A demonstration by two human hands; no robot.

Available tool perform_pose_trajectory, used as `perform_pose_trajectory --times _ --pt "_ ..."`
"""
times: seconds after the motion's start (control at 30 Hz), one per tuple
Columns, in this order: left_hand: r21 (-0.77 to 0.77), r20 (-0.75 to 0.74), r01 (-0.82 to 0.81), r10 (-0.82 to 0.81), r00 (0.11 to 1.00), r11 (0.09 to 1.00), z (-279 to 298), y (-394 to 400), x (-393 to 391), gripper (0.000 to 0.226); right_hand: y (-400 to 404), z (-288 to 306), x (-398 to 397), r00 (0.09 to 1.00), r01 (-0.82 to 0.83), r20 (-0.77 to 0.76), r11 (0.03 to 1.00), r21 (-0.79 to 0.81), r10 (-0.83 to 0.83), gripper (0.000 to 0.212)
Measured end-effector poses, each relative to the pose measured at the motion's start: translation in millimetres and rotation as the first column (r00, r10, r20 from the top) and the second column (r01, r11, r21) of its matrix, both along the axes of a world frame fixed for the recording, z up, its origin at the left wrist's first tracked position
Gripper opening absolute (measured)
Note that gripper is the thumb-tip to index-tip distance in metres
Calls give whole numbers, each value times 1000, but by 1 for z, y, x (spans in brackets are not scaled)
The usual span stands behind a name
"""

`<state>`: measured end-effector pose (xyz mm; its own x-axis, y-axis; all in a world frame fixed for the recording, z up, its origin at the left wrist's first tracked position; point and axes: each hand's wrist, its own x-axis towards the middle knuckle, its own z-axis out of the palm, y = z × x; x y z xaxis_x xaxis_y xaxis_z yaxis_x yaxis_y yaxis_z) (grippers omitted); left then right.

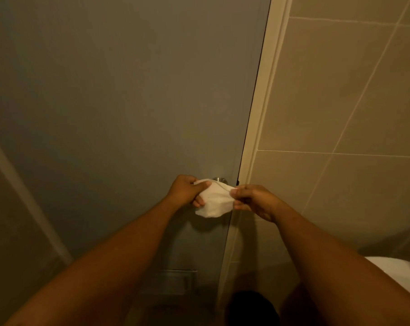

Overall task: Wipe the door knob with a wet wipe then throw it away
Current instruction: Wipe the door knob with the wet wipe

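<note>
Both grips pinch the white wet wipe (pixel 213 200), left hand (pixel 187 190) and right hand (pixel 252 200) stretching its long axis side to side between them, door knob (pixel 219 179) just behind.

Left hand (pixel 186 190) and right hand (pixel 253 200) hold a wet wipe (pixel 214 201) before the door knob (pixel 219 179).

the wet wipe (pixel 214 200) is plain white. the door (pixel 119 102) is grey-blue, the door knob (pixel 219 179) silver. the wall tiles (pixel 345 90) are beige.

White wet wipe (pixel 214 201) stretched crumpled between left hand (pixel 187 190) and right hand (pixel 253 200), metal door knob (pixel 219 179) just behind it, mostly covered
</note>
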<state>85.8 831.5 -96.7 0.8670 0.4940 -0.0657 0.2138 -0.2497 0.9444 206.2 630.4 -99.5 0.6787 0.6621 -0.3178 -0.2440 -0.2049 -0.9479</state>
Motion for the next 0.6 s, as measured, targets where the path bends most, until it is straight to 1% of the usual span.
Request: perform_pose_trajectory --times 0.03,0.07,0.1,0.13,0.2,0.3,0.4,0.47,0.53,0.6 --pt "29 -5 6 -5 1000 1000 1 0 4 40 1 -1 4 996 -73 56 995 -64 76 42" --pt "53 -9 12 -11 1000 999 1 -2 8 42 2 -3 8 985 -109 117 985 -134 125 46" --pt "68 -9 12 -12 1000 998 1 -3 13 42 4 -5 12 975 -107 174 977 -182 139 45" --pt "82 -4 4 -4 1000 997 0 -5 18 40 5 -7 15 968 -82 218 978 -194 124 41" --pt "122 18 -37 35 999 992 -4 -7 28 38 7 -10 20 962 -12 268 987 -161 56 36" --pt "185 53 -94 86 995 978 -12 -9 37 38 8 -17 20 953 53 304 986 -160 -2 44" --pt "209 47 -121 114 992 970 -19 -9 41 34 14 -23 18 925 119 377 978 -168 -48 51" --pt "166 49 -111 104 993 980 -22 -7 43 30 22 -23 16 907 187 404 973 -134 -119 46" --pt "98 83 -96 88 993 991 -25 -3 45 27 29 -26 15 904 256 376 962 -96 -203 40" --pt "82 99 -94 86 991 992 -26 1 46 24 35 -29 13 895 300 371 950 -87 -249 36"
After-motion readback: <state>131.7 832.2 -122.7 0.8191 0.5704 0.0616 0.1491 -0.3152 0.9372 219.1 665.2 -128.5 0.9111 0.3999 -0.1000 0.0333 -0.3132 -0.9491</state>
